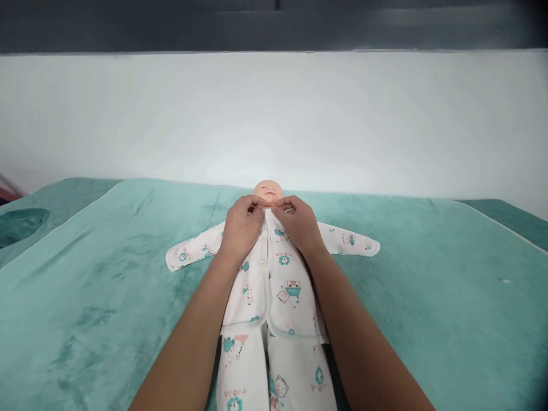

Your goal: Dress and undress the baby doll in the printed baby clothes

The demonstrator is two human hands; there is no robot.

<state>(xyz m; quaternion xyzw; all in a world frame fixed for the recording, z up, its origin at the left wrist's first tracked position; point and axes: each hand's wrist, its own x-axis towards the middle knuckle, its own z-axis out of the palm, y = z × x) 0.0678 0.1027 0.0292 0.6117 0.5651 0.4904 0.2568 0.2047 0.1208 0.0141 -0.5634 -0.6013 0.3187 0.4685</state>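
A baby doll (268, 189) lies on its back, dressed in a white printed jacket (285, 285) and matching trousers (295, 371). The jacket's sleeves stretch out to both sides, and its front edges meet down the middle, with a small gap below the neck. At the collar, my left hand (245, 224) pinches one side of the jacket between thumb and fingers. My right hand (299, 222) pinches the other side of the collar, close to the left fingertips. The doll's neck is mostly hidden behind my hands.
A green plush cover (107, 308) spreads beneath the doll and reaches both sides of the view. Behind it rises a white wall (274, 120) with a dark band (171, 28) along the top. A darker green rounded patch (21, 224) shows at the far left.
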